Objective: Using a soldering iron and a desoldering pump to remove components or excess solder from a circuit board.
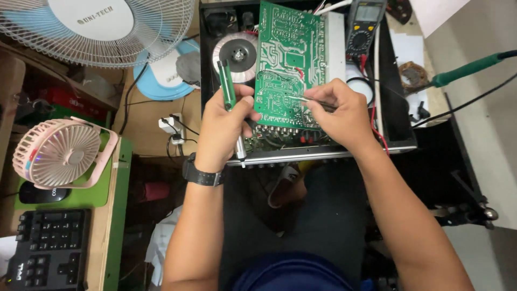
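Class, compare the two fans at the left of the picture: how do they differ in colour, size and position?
The pink fan is small and sits whole on a green mat; the white fan is far larger, pale blue at its hub, and cut off by the picture's top edge. Both have round wire-style grilles.

grey rectangular multimeter screen [368,12] at top, round white fan badge [90,18] top left

Bright, even overhead light; sharp centre, wide-angle bending at edges.
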